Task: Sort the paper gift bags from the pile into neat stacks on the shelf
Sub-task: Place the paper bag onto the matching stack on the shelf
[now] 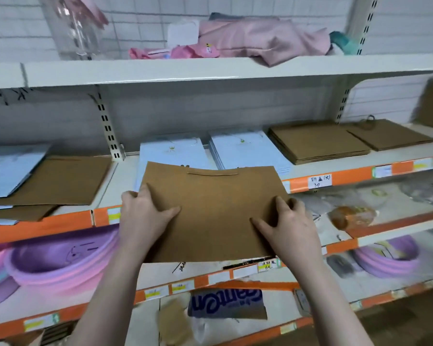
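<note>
We cannot see left hand (145, 216) fingers, tucked under brown bag (210, 216). Bag hides front of light-blue stack (173, 152). Handwritten price label (319, 181) too blurred for us to read. Purple basin (60, 258) cut by left edge. Right-hand shelf contents smeared, unidentifiable.

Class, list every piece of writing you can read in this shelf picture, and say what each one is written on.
"30": lower line of the handwritten white price tag on the orange shelf edge; its upper line is too blurred to read.
Large blue upside-down lettering on the white package: blurred, not readable.
Yellow-and-white shelf labels: too small.
Brown paper gift bag: no text.
</note>
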### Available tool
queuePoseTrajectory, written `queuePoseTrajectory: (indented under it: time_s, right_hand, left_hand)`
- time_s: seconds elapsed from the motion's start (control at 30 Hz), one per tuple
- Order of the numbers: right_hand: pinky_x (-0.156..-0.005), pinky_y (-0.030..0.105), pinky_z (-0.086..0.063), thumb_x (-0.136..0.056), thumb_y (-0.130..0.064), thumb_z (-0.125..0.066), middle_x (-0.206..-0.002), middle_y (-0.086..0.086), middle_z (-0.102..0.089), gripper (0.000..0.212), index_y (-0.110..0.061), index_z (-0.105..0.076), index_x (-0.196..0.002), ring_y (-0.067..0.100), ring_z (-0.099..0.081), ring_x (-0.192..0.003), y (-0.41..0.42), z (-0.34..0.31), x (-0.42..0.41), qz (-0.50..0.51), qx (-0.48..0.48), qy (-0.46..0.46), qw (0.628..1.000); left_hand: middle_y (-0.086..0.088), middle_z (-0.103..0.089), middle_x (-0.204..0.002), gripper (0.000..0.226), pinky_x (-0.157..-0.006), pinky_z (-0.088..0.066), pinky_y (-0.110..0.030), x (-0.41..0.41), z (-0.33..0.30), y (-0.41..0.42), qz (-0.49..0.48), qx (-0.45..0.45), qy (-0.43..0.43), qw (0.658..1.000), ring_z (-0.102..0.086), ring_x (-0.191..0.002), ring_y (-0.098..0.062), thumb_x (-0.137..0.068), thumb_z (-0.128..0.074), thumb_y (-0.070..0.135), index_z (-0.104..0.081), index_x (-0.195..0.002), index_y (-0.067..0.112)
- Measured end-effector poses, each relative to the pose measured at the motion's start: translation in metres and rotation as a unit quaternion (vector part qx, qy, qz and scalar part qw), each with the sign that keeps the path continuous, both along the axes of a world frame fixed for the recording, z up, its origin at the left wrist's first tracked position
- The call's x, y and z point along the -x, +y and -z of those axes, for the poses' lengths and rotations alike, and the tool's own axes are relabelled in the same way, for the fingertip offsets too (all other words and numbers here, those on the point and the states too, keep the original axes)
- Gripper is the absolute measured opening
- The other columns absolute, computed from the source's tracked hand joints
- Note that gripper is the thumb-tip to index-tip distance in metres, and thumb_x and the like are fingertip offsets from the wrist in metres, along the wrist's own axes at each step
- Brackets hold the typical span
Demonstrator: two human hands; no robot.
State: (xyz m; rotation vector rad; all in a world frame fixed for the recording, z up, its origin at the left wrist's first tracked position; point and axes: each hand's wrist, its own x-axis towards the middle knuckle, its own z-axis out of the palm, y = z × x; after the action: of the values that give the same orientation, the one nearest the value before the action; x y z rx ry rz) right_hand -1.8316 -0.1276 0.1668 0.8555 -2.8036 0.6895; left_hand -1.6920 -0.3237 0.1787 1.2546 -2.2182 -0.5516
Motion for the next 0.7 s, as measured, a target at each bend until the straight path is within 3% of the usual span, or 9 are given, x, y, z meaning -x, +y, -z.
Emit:
queuePoseTrajectory:
  time_s: [0.5, 0.7]
  right_hand:
    - [-0.098, 0.035, -0.036, -0.084, -0.056, -0.057, -0.128, 0.013, -0.044, 0.056, -0.016, -0.049, -0.124, 0.031, -0.043, -0.119, 0.008, -0.011, 0.252, 0.033, 0.003, -0.014, 0.999]
    - [-0.1, 0.034, -0.034, -0.085, -0.056, -0.056, -0.134, 0.014, -0.041, 0.065, -0.017, -0.043, -0.135, 0.032, -0.042, -0.121, 0.042, -0.012, 0.348, 0.03, 0.005, -0.023, 0.999]
  left_hand:
    - [-0.023, -0.036, -0.13, 0.079, -0.096, -0.039, -0.042, 0.262, -0.014, 0.004, 0.032, -0.03, 0.016, 0.999, -0.045, -0.115, -0.041, -0.077, -0.071, 0.044, -0.037, -0.139, 0.01]
    - [-0.023, -0.038, -0.126, 0.079, -0.096, -0.039, -0.043, 0.354, -0.015, 0.04, 0.026, -0.027, 0.025, 0.999, -0.043, -0.117, -0.04, -0.075, -0.073, 0.044, -0.039, -0.138, 0.01]
